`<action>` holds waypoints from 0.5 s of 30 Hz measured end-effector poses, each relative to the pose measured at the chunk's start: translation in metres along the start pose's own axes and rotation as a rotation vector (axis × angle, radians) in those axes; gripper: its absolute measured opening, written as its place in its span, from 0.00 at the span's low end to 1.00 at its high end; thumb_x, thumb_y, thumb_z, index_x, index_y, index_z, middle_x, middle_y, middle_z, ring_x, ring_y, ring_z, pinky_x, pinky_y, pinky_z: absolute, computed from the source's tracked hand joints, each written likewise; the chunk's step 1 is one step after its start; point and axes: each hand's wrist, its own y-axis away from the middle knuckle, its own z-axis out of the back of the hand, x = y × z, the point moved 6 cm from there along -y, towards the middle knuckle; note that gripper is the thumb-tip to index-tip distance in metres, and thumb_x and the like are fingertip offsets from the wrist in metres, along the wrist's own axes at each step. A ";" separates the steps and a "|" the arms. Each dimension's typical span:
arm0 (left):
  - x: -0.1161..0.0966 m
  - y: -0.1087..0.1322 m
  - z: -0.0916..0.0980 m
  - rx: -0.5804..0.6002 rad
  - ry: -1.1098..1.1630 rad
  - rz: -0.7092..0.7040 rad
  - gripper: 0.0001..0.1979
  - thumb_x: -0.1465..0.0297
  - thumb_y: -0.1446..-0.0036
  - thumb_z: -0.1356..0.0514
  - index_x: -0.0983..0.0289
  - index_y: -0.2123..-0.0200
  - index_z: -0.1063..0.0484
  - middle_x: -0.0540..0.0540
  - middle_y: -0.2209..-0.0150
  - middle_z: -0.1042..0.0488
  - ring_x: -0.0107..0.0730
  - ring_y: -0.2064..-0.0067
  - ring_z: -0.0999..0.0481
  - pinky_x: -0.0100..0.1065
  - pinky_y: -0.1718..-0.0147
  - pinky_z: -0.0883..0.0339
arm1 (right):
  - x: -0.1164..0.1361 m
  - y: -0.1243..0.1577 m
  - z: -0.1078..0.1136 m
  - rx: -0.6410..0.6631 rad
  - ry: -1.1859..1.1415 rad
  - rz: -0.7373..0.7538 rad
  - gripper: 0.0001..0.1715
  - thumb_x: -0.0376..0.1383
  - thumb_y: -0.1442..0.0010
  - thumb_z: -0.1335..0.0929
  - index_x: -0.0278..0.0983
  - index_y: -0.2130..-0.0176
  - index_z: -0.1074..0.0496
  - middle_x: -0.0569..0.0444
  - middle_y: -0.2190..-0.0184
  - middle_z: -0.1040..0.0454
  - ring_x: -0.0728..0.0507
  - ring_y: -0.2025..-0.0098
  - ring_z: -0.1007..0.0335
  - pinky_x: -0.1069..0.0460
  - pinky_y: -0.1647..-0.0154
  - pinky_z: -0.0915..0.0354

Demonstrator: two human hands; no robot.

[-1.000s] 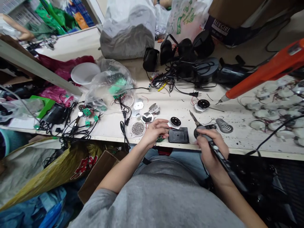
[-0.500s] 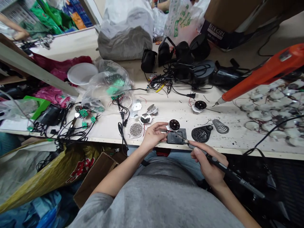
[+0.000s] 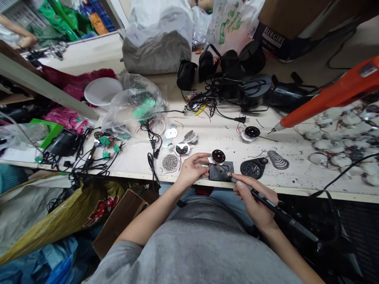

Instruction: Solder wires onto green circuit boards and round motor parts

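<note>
My right hand [image 3: 259,199] is closed around a soldering iron [image 3: 271,205], whose metal tip points left over a small black tray [image 3: 227,176]. Beside that tip is a round black circuit board [image 3: 218,156] on a white base, resting at the tray's back edge. My left hand [image 3: 192,169] grips the left side of this piece with curled fingers. Thin red wire shows near its fingertips; whether they pinch the wire too I cannot tell. Right of the tray are a dark round dish [image 3: 252,168] and a coiled metal iron holder [image 3: 278,159].
An orange electric screwdriver [image 3: 328,94] slants in from the right, above many white round parts [image 3: 340,157]. Black lamp housings and tangled cables [image 3: 207,96] lie behind. On the left are a dish of small metal bits [image 3: 169,162], a plastic bag [image 3: 133,106] and green boards [image 3: 104,141].
My right hand and the soldering iron have shifted slightly left, bringing the tip closer to the round black circuit board. My left hand stays almost in place.
</note>
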 end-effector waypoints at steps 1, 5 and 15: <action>0.000 0.000 0.000 0.001 0.004 0.000 0.23 0.76 0.63 0.33 0.65 0.58 0.21 0.50 0.65 0.21 0.20 0.77 0.26 0.24 0.77 0.30 | 0.001 0.000 0.000 0.006 0.007 0.001 0.12 0.39 0.31 0.31 0.44 0.53 0.18 0.57 0.68 0.17 0.48 0.75 0.23 0.52 0.65 0.22; -0.001 0.001 0.000 0.005 0.016 0.007 0.23 0.76 0.63 0.33 0.65 0.58 0.21 0.50 0.65 0.21 0.20 0.77 0.26 0.23 0.77 0.30 | 0.003 0.000 0.001 -0.001 0.006 0.016 0.11 0.38 0.31 0.31 0.44 0.53 0.18 0.57 0.66 0.16 0.48 0.74 0.22 0.52 0.64 0.21; 0.000 0.002 0.002 0.034 -0.004 -0.002 0.24 0.77 0.61 0.33 0.64 0.55 0.21 0.52 0.63 0.20 0.20 0.76 0.25 0.24 0.76 0.29 | 0.005 0.000 0.001 -0.010 -0.002 0.034 0.11 0.39 0.31 0.31 0.44 0.53 0.18 0.57 0.70 0.17 0.47 0.76 0.23 0.52 0.68 0.22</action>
